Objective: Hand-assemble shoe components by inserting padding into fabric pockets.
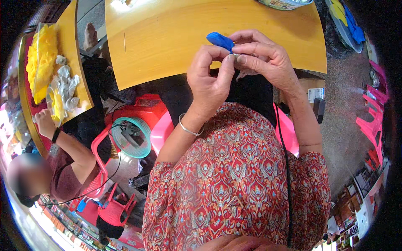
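Two pinch grips: left hand (212, 71) and right hand (268, 58) both had fingertips nearly closed on the base of a blue fabric bundle (220, 40), over the worktop (163, 46). Looked midway: bundle gathered, not yet set down; remaining steps were unclear.

The bench (167, 50) had a glossy yellow-brown top. A thin pale stick (124, 42) lay toward its left side, and a patterned tub (285, 4) stood at its far edge. On a second bench (85, 97) leftward, a yellow heap (41, 62) lay beside crumpled grey pieces (65, 78).
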A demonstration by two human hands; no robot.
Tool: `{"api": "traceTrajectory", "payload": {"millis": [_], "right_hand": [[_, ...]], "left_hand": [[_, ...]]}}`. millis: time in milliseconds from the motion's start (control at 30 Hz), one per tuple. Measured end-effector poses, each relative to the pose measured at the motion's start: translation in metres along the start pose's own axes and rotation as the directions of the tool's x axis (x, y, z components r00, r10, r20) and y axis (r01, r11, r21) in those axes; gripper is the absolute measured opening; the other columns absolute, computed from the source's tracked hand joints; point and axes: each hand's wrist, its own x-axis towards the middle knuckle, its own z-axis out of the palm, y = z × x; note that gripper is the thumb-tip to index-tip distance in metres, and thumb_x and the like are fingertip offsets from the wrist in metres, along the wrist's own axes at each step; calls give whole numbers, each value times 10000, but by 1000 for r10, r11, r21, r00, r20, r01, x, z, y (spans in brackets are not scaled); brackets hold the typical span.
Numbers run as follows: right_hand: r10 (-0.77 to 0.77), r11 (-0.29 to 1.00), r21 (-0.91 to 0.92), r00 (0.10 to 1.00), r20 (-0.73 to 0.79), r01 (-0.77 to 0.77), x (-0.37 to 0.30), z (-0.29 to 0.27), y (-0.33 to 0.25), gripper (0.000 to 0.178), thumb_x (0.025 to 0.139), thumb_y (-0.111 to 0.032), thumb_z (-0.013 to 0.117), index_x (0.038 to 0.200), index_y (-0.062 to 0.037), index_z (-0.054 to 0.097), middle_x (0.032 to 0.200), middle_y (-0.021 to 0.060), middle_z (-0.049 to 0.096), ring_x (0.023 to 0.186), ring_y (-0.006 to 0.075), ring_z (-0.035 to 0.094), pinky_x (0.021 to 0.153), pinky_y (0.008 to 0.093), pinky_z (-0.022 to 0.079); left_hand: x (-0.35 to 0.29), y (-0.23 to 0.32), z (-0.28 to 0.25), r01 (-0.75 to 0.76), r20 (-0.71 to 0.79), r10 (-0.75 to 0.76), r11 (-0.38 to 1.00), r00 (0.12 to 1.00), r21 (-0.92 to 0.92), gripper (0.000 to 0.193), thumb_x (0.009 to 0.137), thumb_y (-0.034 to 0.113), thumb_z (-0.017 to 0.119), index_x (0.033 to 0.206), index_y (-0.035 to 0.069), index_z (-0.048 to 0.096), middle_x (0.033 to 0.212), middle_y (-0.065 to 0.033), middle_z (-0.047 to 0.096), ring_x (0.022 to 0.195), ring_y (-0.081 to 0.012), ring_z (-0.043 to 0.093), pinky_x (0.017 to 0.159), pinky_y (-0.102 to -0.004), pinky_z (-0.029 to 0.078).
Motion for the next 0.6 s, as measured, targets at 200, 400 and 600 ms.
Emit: {"api": "traceTrajectory", "payload": {"millis": [200,400,600], "right_hand": [[63,996,-52,992,-112,-69,0,6,2,211,857,-71,654,1062,-24,639,1083,47,578,932,105,590,728,224,524],[250,968,25,964,-85,-249,0,4,-1,314,844,-98,650,1145,-36,585,970,40,599,768,84,613,642,219,529],[237,948,-188,964,-120,-256,5,5,-9,293,857,-28,627,1146,4,590,1012,33,599,928,91,582,814,233,494]], "left_hand": [[1,-1,0,-148,3,149,977,989,153,90,779,-33,648,807,3,571,770,-92,591,684,-179,589,642,-273,474],[-3,-7,1,-178,8,179,969,984,171,97,772,-38,651,803,5,570,757,-95,588,673,-187,589,629,-278,475],[1,-6,-1,-295,71,287,915,955,275,133,754,-54,657,819,14,563,752,-104,581,650,-221,578,587,-300,470]]}}
